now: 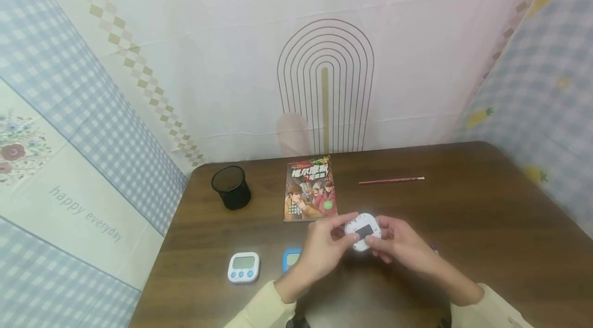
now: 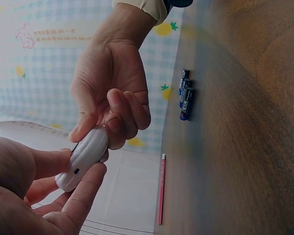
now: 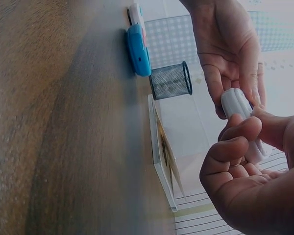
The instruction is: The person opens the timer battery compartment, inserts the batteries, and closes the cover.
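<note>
Both hands hold a small white kitchen timer (image 1: 354, 227) above the table, its face with a dark rectangle turned up. My left hand (image 1: 323, 246) pinches its left side between thumb and fingers. From the other side my right hand (image 1: 402, 243) grips it, the thumb lying on the face by the dark rectangle. In the left wrist view, the white timer (image 2: 85, 159) shows its rounded edge with a small dark slot. The right wrist view has the right hand's fingers curled in front of the timer (image 3: 235, 102), hiding part of it.
A white timer (image 1: 243, 268) with blue buttons and a partly hidden blue timer (image 1: 285, 261) lie on the left. Behind are a black mesh pen holder (image 1: 235, 191), a comic book (image 1: 309, 189) and a red pencil (image 1: 391, 180). Several batteries (image 2: 186, 103) lie on the right.
</note>
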The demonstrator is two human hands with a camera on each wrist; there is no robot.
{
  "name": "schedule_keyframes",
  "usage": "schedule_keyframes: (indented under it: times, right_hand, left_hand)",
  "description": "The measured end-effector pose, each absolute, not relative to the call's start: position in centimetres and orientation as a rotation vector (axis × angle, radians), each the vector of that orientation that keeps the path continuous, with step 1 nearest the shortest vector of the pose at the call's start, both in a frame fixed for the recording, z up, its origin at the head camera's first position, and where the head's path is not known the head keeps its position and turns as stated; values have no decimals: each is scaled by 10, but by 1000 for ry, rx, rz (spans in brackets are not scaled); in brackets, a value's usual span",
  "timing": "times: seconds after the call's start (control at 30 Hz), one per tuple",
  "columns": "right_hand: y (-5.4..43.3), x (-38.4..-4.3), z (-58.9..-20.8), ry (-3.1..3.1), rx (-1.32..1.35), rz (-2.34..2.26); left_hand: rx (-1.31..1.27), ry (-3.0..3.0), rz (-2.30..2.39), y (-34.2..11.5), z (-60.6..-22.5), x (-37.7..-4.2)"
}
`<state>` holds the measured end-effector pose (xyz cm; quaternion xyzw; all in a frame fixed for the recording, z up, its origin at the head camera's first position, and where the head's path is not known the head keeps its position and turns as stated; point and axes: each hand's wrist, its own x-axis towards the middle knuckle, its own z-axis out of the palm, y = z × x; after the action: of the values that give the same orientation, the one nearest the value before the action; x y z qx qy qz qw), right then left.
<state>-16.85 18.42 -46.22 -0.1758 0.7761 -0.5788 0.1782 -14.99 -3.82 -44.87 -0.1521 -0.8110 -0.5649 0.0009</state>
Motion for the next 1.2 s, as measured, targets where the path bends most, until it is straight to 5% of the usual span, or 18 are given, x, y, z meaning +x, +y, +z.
schedule_keyframes:
  times: [1.2]
  right_hand:
    - [183, -167, -465, 2141, -484, -1707]
  left_hand:
    - [-489, -2506, -1768, -41, -450, -152]
